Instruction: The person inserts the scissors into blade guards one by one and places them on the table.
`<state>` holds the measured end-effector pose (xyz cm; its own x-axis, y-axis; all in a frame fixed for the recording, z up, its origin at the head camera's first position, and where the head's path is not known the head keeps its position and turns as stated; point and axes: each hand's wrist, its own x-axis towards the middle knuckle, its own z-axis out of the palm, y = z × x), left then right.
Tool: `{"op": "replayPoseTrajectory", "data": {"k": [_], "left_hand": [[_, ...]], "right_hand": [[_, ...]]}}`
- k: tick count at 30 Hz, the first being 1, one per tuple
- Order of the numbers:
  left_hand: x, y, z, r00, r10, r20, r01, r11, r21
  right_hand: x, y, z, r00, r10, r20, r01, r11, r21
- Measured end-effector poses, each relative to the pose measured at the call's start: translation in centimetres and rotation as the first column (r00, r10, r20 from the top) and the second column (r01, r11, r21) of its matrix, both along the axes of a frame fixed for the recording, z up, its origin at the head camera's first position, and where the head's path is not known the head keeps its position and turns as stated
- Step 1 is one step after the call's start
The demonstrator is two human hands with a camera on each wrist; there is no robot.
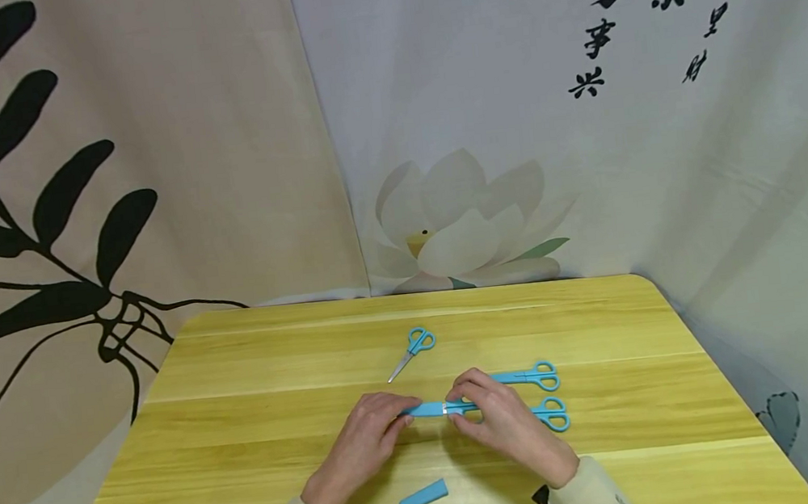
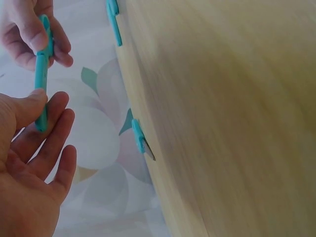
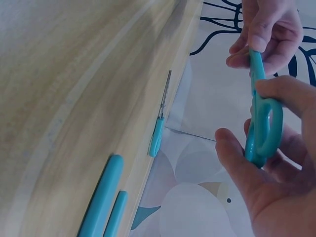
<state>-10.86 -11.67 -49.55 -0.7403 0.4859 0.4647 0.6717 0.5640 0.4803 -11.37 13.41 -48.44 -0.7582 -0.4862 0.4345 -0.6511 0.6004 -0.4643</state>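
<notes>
A pair of blue-handled scissors (image 3: 269, 131) is held between both hands, with a blue blade cover (image 1: 425, 410) over its blades. My left hand (image 1: 363, 438) pinches the end of the cover between thumb and fingers. At the other end, my right hand (image 1: 504, 421) grips the scissors by the handle loops. A narrow strip of metal shows where cover and handle meet in the head view. In the left wrist view, the cover (image 2: 41, 79) runs straight from one hand to the other.
Uncovered scissors (image 1: 413, 350) lie open-bladed farther back on the wooden table (image 1: 244, 413). Two more pairs are to the right: covered scissors (image 1: 529, 375) and scissors (image 1: 554, 414) partly hidden by my right hand. A loose blue cover (image 1: 423, 496) lies near the front.
</notes>
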Motion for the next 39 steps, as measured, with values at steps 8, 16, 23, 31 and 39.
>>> {"op": "replayPoseTrajectory", "data": {"k": [8,16,23,31,39], "left_hand": [[-0.08,0.09,-0.21,0.999,-0.014,-0.033,0.014,1.0,0.007],[-0.05,0.18,-0.12,1.0,-0.02,-0.021,0.019,1.0,-0.009],[0.02,0.43,0.07,1.0,-0.009,-0.015,0.009,1.0,-0.021],[0.03,0.54,-0.06,1.0,0.006,0.0,-0.006,0.999,-0.039],[0.16,0.65,0.07,0.997,0.013,0.075,-0.009,0.998,-0.061]], "right_hand": [[0.06,-0.15,0.08,1.0,0.008,0.002,-0.008,1.0,-0.002],[0.06,-0.22,0.09,1.0,0.009,-0.005,-0.009,1.0,-0.006],[-0.04,-0.08,-0.04,1.0,0.005,0.024,-0.005,1.0,0.002],[-0.06,0.06,-0.14,1.0,-0.01,0.029,0.01,1.0,0.015],[-0.03,0.35,0.03,0.998,-0.019,0.055,0.019,1.0,0.006]]}}
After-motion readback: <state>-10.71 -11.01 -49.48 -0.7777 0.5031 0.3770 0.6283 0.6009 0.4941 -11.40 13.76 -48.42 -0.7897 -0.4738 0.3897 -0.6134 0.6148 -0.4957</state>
